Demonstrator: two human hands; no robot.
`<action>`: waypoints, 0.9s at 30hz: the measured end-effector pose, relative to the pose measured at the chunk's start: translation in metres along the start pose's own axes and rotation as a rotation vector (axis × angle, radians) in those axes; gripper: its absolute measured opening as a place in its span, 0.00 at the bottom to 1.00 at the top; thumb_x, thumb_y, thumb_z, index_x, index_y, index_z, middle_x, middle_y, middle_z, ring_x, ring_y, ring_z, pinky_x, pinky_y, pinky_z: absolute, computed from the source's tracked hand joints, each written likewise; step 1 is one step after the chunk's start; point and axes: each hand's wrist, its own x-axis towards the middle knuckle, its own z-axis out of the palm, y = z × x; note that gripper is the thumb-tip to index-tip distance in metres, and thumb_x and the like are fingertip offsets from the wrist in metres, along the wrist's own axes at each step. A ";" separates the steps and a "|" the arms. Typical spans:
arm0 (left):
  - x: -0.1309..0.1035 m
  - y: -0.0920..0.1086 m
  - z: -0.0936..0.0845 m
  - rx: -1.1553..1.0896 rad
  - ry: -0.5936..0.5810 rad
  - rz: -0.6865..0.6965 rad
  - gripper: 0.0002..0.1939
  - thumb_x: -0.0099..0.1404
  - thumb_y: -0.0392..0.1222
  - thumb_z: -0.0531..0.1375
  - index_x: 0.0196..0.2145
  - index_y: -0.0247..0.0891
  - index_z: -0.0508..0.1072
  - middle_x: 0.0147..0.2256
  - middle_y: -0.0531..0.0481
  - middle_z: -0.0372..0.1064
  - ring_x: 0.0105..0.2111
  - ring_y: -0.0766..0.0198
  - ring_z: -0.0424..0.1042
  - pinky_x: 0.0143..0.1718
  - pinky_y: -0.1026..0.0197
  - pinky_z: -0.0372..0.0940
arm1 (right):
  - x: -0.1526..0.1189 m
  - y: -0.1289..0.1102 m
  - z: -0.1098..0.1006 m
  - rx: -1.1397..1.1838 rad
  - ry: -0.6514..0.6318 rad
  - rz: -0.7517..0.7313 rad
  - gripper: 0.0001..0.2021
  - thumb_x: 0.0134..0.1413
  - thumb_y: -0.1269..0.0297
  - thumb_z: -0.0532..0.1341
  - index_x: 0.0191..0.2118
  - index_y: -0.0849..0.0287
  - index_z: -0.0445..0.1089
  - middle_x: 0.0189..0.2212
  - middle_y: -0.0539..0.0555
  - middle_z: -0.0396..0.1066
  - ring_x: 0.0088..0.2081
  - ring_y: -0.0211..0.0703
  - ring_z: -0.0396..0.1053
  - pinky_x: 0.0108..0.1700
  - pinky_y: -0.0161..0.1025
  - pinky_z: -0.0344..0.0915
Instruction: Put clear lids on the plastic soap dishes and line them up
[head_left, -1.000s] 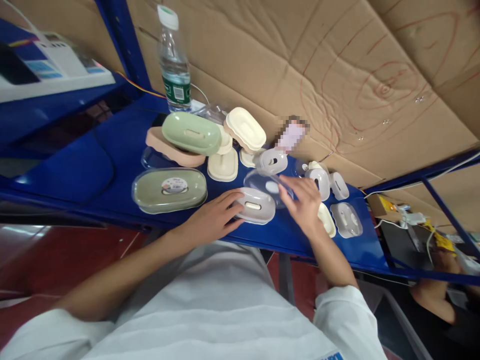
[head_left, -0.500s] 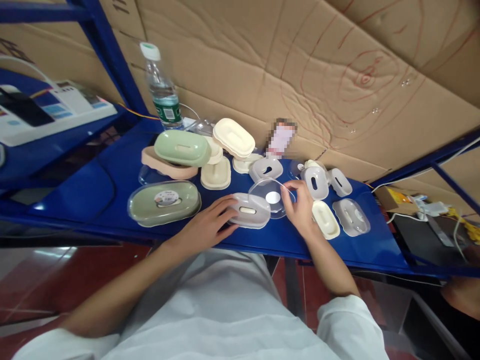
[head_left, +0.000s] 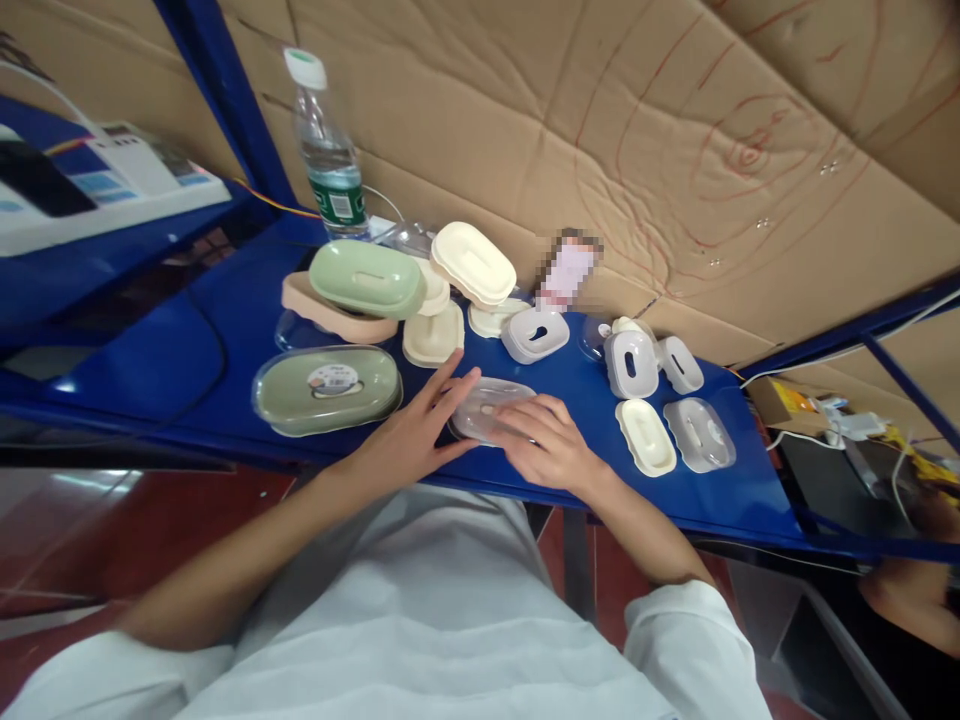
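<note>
In front of me on the blue table lies a small grey oval dish with a clear plastic lid over it. My right hand bends its fingers over the lid's right part and covers much of it. At the dish's left end is my left hand, thumb and fingers spread apart around that end. Whether its fingertips press on the dish, I cannot tell. Left of it sits a long green dish under a clear lid with a round label. A cream tray lies just beyond my left fingertips.
Behind are a green tray on a peach one, a cream tray, a grey slotted dish and a water bottle. To the right lie a cream tray and a lidded grey dish. A co-worker's arm shows lower right.
My right hand has moved left with the clear lid, which now lies over the grey dish. My left fingers have lifted and spread. The view has shifted slightly.
</note>
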 end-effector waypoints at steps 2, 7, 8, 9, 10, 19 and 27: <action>-0.001 -0.004 0.003 -0.019 0.010 0.022 0.50 0.76 0.46 0.66 0.81 0.50 0.38 0.80 0.32 0.40 0.76 0.40 0.57 0.71 0.41 0.67 | 0.004 -0.002 -0.001 0.035 -0.036 -0.056 0.19 0.73 0.63 0.62 0.64 0.42 0.77 0.62 0.55 0.78 0.64 0.54 0.75 0.73 0.57 0.64; -0.002 -0.010 0.008 -0.011 0.049 0.042 0.45 0.78 0.47 0.63 0.80 0.47 0.41 0.76 0.33 0.54 0.76 0.44 0.59 0.74 0.41 0.63 | 0.013 0.002 -0.004 0.089 -0.075 -0.061 0.17 0.75 0.57 0.62 0.64 0.48 0.77 0.64 0.57 0.77 0.69 0.54 0.71 0.76 0.59 0.58; -0.002 -0.010 0.008 -0.010 0.038 0.036 0.44 0.78 0.48 0.63 0.80 0.46 0.42 0.75 0.34 0.56 0.75 0.44 0.60 0.74 0.41 0.63 | 0.014 0.003 -0.005 0.095 -0.082 -0.049 0.16 0.76 0.59 0.61 0.63 0.48 0.77 0.63 0.56 0.78 0.70 0.52 0.70 0.77 0.58 0.57; -0.002 -0.009 0.008 -0.009 0.028 0.029 0.43 0.79 0.49 0.62 0.80 0.45 0.44 0.75 0.34 0.57 0.75 0.44 0.61 0.73 0.41 0.63 | 0.013 0.004 -0.005 0.100 -0.089 -0.034 0.17 0.77 0.64 0.59 0.63 0.48 0.77 0.63 0.55 0.78 0.71 0.51 0.69 0.78 0.59 0.54; -0.001 -0.009 0.007 -0.009 0.020 0.021 0.42 0.79 0.50 0.62 0.80 0.44 0.45 0.74 0.34 0.58 0.74 0.44 0.62 0.73 0.42 0.64 | 0.013 0.005 -0.006 0.103 -0.094 -0.022 0.20 0.76 0.69 0.56 0.64 0.47 0.76 0.63 0.53 0.78 0.72 0.50 0.67 0.79 0.60 0.50; 0.001 -0.004 0.001 0.025 -0.058 0.001 0.34 0.81 0.49 0.58 0.78 0.44 0.51 0.77 0.34 0.51 0.76 0.44 0.58 0.74 0.40 0.61 | 0.002 0.042 -0.019 0.061 -0.053 0.292 0.27 0.78 0.57 0.57 0.76 0.50 0.60 0.79 0.63 0.54 0.81 0.64 0.47 0.77 0.73 0.46; 0.001 -0.003 -0.001 0.020 -0.034 -0.024 0.33 0.80 0.47 0.58 0.77 0.44 0.54 0.78 0.33 0.47 0.77 0.41 0.55 0.75 0.37 0.60 | -0.003 0.064 -0.015 0.296 -0.056 0.319 0.42 0.68 0.40 0.66 0.79 0.48 0.56 0.78 0.62 0.54 0.79 0.59 0.54 0.78 0.60 0.56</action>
